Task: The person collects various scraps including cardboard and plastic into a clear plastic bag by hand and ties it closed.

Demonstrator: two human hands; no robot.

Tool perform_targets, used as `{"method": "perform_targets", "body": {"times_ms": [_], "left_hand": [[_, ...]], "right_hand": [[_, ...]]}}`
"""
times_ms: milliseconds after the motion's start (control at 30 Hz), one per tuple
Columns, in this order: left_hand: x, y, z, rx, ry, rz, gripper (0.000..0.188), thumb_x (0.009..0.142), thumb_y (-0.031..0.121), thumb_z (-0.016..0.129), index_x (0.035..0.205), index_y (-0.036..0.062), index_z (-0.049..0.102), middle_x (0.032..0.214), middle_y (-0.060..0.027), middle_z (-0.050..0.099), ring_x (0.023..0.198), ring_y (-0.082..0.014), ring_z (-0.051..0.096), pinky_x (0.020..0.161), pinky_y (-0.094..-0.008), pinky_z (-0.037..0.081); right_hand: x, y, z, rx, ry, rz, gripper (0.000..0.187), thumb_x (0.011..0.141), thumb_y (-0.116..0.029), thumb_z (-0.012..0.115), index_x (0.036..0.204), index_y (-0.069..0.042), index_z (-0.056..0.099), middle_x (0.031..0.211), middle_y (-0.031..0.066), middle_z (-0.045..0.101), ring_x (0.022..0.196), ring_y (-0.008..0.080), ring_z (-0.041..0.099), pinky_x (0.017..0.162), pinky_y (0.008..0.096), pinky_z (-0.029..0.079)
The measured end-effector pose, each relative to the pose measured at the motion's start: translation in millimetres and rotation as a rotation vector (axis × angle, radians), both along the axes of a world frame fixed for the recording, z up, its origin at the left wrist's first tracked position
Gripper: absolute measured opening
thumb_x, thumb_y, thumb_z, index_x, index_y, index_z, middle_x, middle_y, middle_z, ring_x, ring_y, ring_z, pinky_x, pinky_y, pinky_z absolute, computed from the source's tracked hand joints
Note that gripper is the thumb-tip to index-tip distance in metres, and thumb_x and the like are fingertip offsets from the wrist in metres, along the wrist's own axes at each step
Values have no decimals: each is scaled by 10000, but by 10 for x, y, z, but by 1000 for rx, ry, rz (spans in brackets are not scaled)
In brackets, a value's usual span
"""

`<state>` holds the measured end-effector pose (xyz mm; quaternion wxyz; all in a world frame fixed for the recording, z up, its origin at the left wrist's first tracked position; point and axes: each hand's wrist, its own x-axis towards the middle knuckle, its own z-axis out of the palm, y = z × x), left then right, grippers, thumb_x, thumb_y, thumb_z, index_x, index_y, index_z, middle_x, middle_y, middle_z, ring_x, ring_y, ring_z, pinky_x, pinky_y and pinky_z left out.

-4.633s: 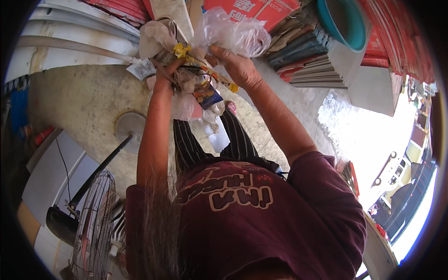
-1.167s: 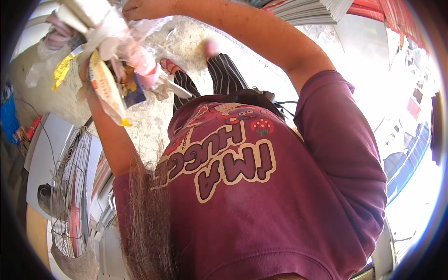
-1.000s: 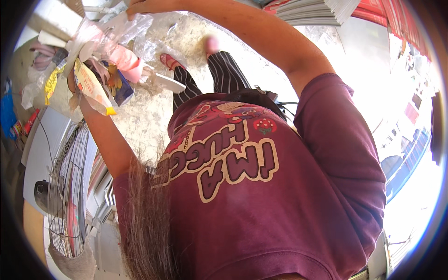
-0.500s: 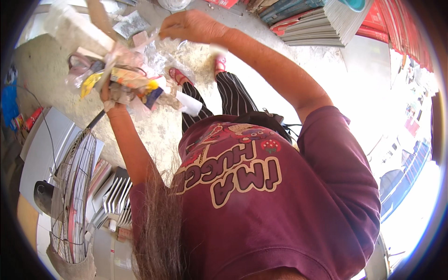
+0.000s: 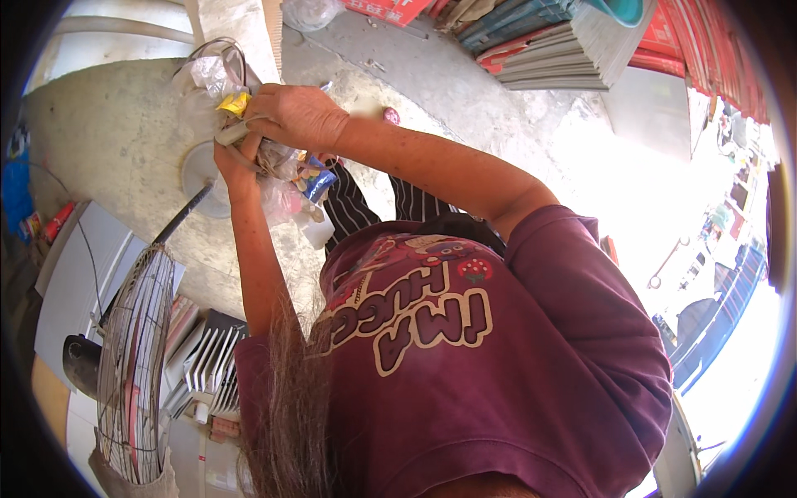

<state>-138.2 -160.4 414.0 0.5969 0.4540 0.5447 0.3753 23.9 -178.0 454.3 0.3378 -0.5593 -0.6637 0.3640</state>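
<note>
Crinkled clear plastic, a bundle of wrappers (image 5: pixel 278 170), is held in the upper left of the frame. The right hand (image 5: pixel 299 116) is clamped over its top; the left hand (image 5: pixel 237 162) is closed around it from below. Loose pieces hang underneath; some could likely be shed onto the concrete floor (image 5: pixel 108 141), beside the standing fan (image 5: pixel 133 357).

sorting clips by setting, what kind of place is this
Probably an outdoor yard or storefront where scrap and recyclables get sorted: bare concrete ground, stacked flattened cardboard, a standing fan, and both hands gripping a bundle of plastic wrappers.
</note>
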Motion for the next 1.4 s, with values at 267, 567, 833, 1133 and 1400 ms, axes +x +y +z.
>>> {"method": "perform_targets", "body": {"times_ms": [267,567,833,1133,1400], "left_hand": [[-191,-73,-37,-187,-4,-134,570,728,229,750,1177,14,474,1049,-45,550,925,-120,531,775,-243,435],[-225,-165,-231,-197,-103,113,442,877,303,547,1218,38,454,1105,-58,546,947,-150,566,759,-243,478],[-277,-85,-525,-346,-383,350,452,947,301,346,1280,0,400,1194,-119,526,1025,-226,573,826,-314,508],[-314,-139,-848,-212,-504,387,509,881,340,484,1218,-40,445,1165,-163,532,1032,-260,561,878,-376,485],[-584,-373,-1482,-335,-541,584,544,875,397,484,1198,-40,468,1127,-181,558,970,-279,597,831,-386,513]], "right_hand": [[-37,-16,-42,-47,112,0,191,804,-254,575,915,-109,630,897,92,564,797,291,593,706,373,480],[-157,-27,-132,-34,47,65,152,749,-286,589,829,-171,647,885,72,516,857,249,569,699,357,490],[-248,75,-295,230,-28,93,90,709,-251,639,774,-189,649,878,39,513,843,226,528,746,345,460],[-25,187,-456,283,85,-7,142,731,-195,657,854,-125,653,944,44,590,899,247,559,819,367,427],[662,255,-1687,-163,-49,-288,117,783,-136,581,854,-89,662,849,110,627,789,288,582,736,379,473]]}}
